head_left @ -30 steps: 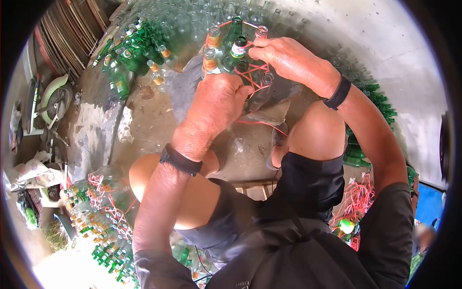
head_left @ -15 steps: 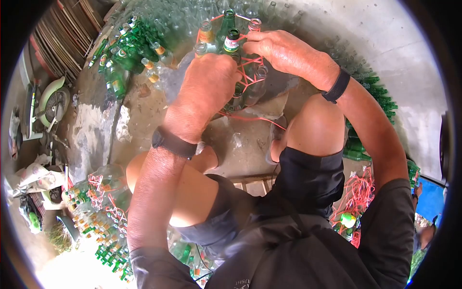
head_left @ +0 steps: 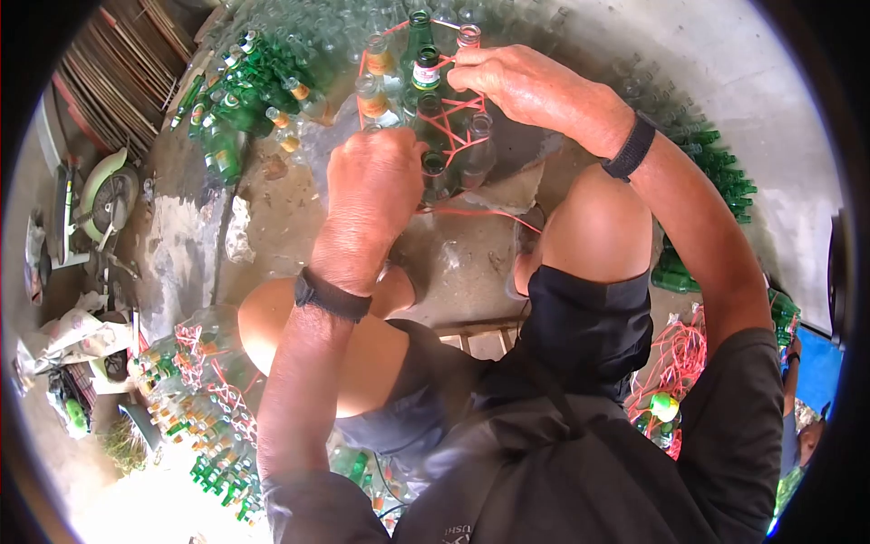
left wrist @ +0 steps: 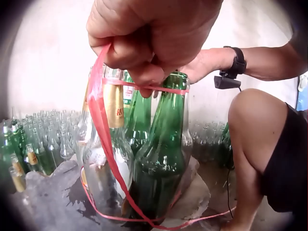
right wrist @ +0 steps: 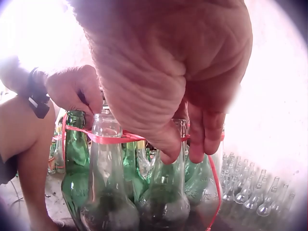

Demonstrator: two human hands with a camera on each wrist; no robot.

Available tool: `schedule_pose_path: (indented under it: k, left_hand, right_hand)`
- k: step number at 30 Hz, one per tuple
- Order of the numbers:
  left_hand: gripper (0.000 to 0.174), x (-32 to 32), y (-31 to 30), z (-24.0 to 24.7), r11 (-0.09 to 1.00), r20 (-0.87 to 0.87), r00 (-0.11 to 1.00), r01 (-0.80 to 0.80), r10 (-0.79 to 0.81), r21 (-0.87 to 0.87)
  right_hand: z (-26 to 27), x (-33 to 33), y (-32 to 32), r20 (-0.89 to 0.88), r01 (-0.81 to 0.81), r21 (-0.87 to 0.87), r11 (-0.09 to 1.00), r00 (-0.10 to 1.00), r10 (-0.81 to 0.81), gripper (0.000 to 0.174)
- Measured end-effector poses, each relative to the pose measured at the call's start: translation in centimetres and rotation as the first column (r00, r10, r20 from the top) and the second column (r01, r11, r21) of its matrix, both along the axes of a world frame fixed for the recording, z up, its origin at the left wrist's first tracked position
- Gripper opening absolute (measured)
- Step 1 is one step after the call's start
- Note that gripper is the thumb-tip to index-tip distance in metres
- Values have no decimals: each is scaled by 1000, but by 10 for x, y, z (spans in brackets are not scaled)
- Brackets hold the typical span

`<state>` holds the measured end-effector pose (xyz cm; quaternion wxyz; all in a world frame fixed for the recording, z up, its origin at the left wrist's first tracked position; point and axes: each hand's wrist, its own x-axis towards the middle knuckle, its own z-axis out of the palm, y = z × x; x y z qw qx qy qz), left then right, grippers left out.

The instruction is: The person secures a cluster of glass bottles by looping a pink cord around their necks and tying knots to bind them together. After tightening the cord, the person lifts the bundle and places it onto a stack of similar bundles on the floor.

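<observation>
A cluster of upright bottles stands on the floor, its necks laced together with red plastic strap [head_left: 441, 106]. Among them are a labelled green bottle [head_left: 426, 74], a plain green bottle [left wrist: 161, 154] and a clear bottle [right wrist: 107, 126]. At the near left side of the cluster, my left hand [head_left: 376, 177] grips the strap, whose tail hangs from the fist down to the floor in the left wrist view. My right hand [head_left: 535, 86] pinches the strap at the far right necks, thumb and fingers either side of a clear neck. That hand's fingertips are partly hidden in the head view.
Many clear bottles [right wrist: 250, 192] stand behind along the wall, with green ones [head_left: 245, 91] at the far left. A tangle of red strap [head_left: 671, 354] lies right of my legs. More bottles [head_left: 195, 422] fill the near left. A wheel [head_left: 109, 195] stands left.
My left hand has shifted left across the near bottles, uncovering a green bottle's mouth. My right hand stays at the far right necks. The whole cluster sits slightly higher and further left in view.
</observation>
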<state>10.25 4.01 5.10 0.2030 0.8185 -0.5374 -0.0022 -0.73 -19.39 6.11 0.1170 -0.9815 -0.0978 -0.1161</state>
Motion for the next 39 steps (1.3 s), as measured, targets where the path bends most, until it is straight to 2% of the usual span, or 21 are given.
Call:
schedule_pose_path:
  k: [4, 6, 10, 12, 14, 16, 18, 20, 21, 24, 25, 27, 29, 30, 32, 33, 34, 35, 36, 38, 39]
  left_hand:
    - [17, -1, 2, -4, 995, -97, 991, -93, 90, -24]
    - [17, -1, 4, -7, 993, -131, 985, -119, 115, -25]
    - [16, 1, 11, -10, 983, -280, 955, -137, 98, -123]
    - [15, 0, 14, -10, 977, -341, 936, -143, 82, -157]
    - [11, -5, 19, -9, 959, -485, 868, -219, 108, -178]
    - [12, -9, 25, -9, 955, -491, 865, -226, 106, -191]
    - [14, -10, 31, -7, 949, -494, 863, -239, 110, -207]
    - [13, -9, 34, -5, 959, -487, 859, -250, 155, -135]
    - [13, -7, 35, -6, 957, -484, 861, -254, 158, -140]
    - [10, -5, 38, -15, 955, -501, 856, -242, 125, -175]
    - [11, -5, 38, -17, 957, -544, 827, -257, 143, -138]
    - [11, -4, 39, -20, 955, -585, 794, -276, 164, -106]
    - [14, 0, 40, -23, 960, -669, 717, -280, 197, -17]
    - [14, 2, 41, -27, 956, -668, 717, -291, 199, -28]
    - [11, 5, 43, -38, 954, -607, 773, -290, 185, -78]
    - [11, 6, 43, -42, 951, -608, 772, -299, 188, -85]
    - [12, 7, 42, -45, 944, -663, 726, -317, 182, -88]
    - [13, 8, 41, -48, 939, -715, 677, -332, 172, -88]
    - [13, 8, 39, -50, 938, -715, 678, -334, 170, -95]
    - [16, 8, 35, -54, 936, -761, 625, -345, 174, -70]
    - [16, 8, 34, -56, 934, -761, 625, -349, 173, -74]
  right_hand:
    - [0, 1, -1, 11, -8, -12, 1000, 1000, 8, 16]
    - [-2, 3, -3, 0, -14, -49, 999, 1000, 14, 45]
    - [-4, 2, -4, -17, -8, -22, 1000, 1000, 8, 43]
    - [-9, 4, -7, 37, -33, -35, 999, 999, 34, 42]
    - [-13, 3, -8, 52, -28, -45, 999, 998, 31, 41]
    - [-9, 2, -6, 71, -25, -58, 998, 997, 29, 40]
    - [-4, 0, -3, -39, 41, -20, 999, 998, -41, 37]
    - [-3, -1, 0, -32, 43, 25, 999, 999, -42, 34]
    - [-4, -1, 0, -30, 48, 72, 996, 999, -46, 31]
    - [-8, 2, -6, -5, 3, 60, 998, 1000, -3, 33]
    - [-2, -2, -6, -72, 29, 86, 996, 997, -23, 37]
    - [0, -3, -6, -65, 3, 74, 997, 998, 2, 37]
    - [2, -6, -7, -62, -4, 81, 997, 998, 9, 42]
    - [4, -7, -4, -57, -17, 71, 997, 998, 21, 42]
    - [7, -11, 6, 88, 78, -72, 994, 993, -72, 34]
    - [14, -12, 15, 178, 83, -125, 989, 982, -60, 30]
    - [21, -10, 23, 179, 75, -133, 988, 983, -50, 30]
    - [26, -6, 33, 185, 47, -101, 994, 982, -27, 28]
    - [30, -4, 44, 192, 21, -69, 997, 981, -7, 26]
    - [30, 1, 64, 17, 25, 157, 987, 999, -28, 17]
    - [27, 6, 67, -50, 7, 214, 977, 999, 4, 16]
